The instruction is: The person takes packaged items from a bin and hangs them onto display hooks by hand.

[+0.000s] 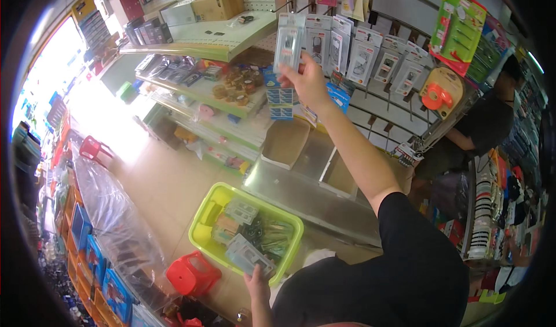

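My right hand [304, 79] is raised to a slatted wall display and grips the lower end of a blister pack [287, 45], whose top is beside a display hook. To its right hang several similar carded packs [364, 60]. Lower down, my left hand [258, 279] holds a clear blister pack [248, 253], possibly a stack, over the near rim of a lime-green plastic basket [197, 216]. Inside the basket lie more packs [241, 211] and other packaged goods.
Open cardboard trays [284, 142] stand on the metal base shelf [304, 192]. A red plastic stool [193, 275] is beside the basket. Stocked shelves [200, 49] stand at the left. A person in dark clothing [491, 114] is beyond the display at the right.
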A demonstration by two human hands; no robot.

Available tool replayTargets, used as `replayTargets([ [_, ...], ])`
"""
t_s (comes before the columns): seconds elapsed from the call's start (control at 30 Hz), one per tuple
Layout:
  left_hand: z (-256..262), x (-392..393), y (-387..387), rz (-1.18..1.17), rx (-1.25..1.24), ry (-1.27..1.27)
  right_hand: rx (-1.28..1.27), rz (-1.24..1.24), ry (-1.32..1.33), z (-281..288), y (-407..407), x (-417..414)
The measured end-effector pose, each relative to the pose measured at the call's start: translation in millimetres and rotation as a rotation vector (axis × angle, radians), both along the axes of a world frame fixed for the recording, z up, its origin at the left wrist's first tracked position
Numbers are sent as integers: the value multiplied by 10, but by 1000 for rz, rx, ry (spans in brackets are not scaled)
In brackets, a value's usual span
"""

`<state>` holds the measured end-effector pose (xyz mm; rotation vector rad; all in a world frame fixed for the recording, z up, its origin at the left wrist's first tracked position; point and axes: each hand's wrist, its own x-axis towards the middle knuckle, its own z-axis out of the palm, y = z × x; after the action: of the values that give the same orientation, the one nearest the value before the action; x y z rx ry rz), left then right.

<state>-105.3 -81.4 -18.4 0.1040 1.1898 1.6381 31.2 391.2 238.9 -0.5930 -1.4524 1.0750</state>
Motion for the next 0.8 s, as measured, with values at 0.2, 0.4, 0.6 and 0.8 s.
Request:
replayTargets([
  [0.2, 96, 182, 58, 49, -52, 36, 0, 32, 57, -27, 547, -21],
  [0.4, 121, 288, 102, 101, -56, 78, -14, -26, 99, -106, 703, -60],
  [0.6, 102, 341, 217, 135, -57, 39, -454, -30, 278, -391, 527, -234],
  [0.8, 184, 357, 521, 65, -34, 2, -437, 437, 19, -2271, -709, -181],
])
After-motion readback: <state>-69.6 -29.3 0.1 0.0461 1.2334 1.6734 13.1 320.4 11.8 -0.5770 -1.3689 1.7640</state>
